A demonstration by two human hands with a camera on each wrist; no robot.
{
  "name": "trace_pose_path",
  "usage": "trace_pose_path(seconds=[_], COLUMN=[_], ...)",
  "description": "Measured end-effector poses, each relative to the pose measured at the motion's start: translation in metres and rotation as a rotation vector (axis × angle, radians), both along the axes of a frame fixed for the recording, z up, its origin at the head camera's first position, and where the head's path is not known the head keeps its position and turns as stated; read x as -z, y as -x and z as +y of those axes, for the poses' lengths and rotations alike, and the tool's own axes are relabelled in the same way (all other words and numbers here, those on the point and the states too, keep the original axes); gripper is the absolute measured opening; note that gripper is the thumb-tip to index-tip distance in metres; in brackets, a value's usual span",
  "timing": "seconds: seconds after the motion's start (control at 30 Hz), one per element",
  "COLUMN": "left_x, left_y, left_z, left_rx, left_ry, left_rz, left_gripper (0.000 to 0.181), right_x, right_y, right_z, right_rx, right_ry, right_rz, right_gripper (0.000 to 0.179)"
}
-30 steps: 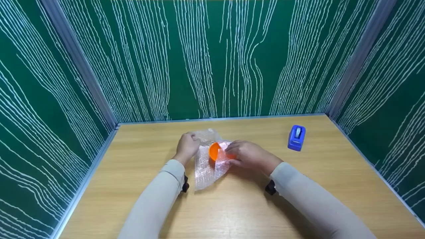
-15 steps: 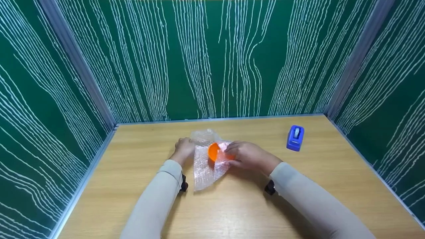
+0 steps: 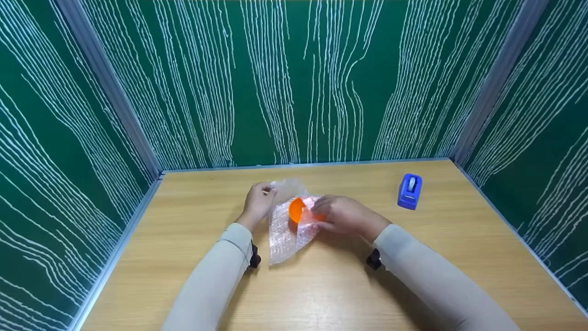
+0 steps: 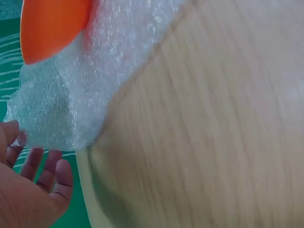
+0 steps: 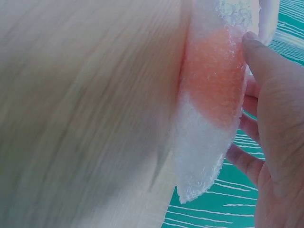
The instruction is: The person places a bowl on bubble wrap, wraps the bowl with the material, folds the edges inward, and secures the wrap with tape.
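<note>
An orange bowl [image 3: 296,209] lies tilted on a sheet of clear bubble wrap [image 3: 281,236], partly covered by a fold of it. My right hand [image 3: 347,215] holds that fold against the bowl's right side. In the right wrist view, the thumb presses the bubble wrap [image 5: 204,152] with orange showing through, and the other fingers reach behind. At the sheet's upper left edge is my left hand [image 3: 258,202]. The left wrist view has its thumb and index finger pinching a corner of the wrap [image 4: 52,118], the other fingers loosely bent below.
A blue tape dispenser [image 3: 409,191] stands at the back right of the wooden table [image 3: 321,294]. Green walls [image 3: 321,92] with white wavy lines enclose the table at the back and both sides.
My left hand slid left and down along the wrap's edge, then came back up to its upper left corner. My right hand and the bowl have stayed in place.
</note>
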State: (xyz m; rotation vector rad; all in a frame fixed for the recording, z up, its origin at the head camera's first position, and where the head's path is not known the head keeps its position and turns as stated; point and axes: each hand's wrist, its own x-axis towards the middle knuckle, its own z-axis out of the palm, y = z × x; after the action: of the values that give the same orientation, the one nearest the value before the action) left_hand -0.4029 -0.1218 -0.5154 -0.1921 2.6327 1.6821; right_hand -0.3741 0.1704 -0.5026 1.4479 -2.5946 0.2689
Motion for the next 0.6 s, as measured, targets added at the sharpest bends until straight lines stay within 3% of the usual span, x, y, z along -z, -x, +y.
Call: trace_pose_path(seconds=[0.2,0.4,0.6], left_x=[-0.01,-0.013,-0.011], left_y=[-0.014,-0.031,-0.046], left_z=[0.013,0.028,0.041], left_rx=[0.044,0.21,0.324], left_ry=[0.034,0.148,0.275], left_rz=[0.101,0.231,0.227], left_gripper=[0.029,0.018,0.024], right_x=[-0.001,-0.002,-0.001], right_y=[0.0,0.001,0.002], right_z=[0.0,-0.001,-0.003], right_rx=[0.008,0.017,-0.038], right_ry=[0.001,0.006,0.046], right_rz=[-0.011,-0.019,0.02], right_gripper=[0.037,0.035,0.033])
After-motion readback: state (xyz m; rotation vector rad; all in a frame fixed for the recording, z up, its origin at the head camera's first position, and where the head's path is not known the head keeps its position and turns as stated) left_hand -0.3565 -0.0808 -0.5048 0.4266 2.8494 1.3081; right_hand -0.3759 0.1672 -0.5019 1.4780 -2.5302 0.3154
